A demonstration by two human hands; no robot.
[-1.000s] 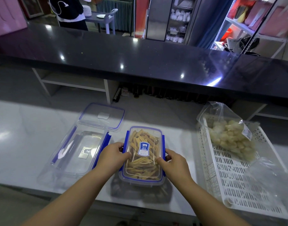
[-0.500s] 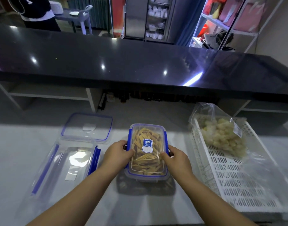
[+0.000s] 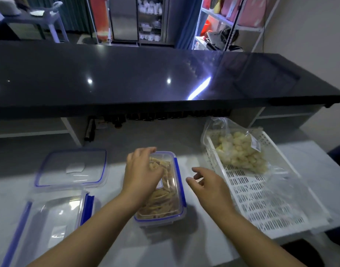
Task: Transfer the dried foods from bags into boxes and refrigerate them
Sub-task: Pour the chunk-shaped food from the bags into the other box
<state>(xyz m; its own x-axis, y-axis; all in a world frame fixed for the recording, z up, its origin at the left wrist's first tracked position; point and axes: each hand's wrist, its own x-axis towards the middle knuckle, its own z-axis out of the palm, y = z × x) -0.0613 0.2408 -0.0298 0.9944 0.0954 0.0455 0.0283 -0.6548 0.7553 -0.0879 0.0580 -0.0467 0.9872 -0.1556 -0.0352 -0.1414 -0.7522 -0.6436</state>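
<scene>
box point(image 3: 166, 199) sits on pale counter point(image 3: 175, 245), black ledge point(image 3: 146, 74) behind.

Counter point(image 3: 194, 243), filled box point(image 3: 165, 201), empty box point(image 3: 55, 218), lid point(image 3: 71, 168), basket point(image 3: 261, 199)

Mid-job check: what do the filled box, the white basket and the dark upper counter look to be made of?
The filled box: clear glossy plastic, contents show through; blue clips, likely plastic too. The white basket: matte moulded plastic, slotted floor. The dark upper counter: polished black, probably stone or a lookalike; it mirrors the lights.
</scene>
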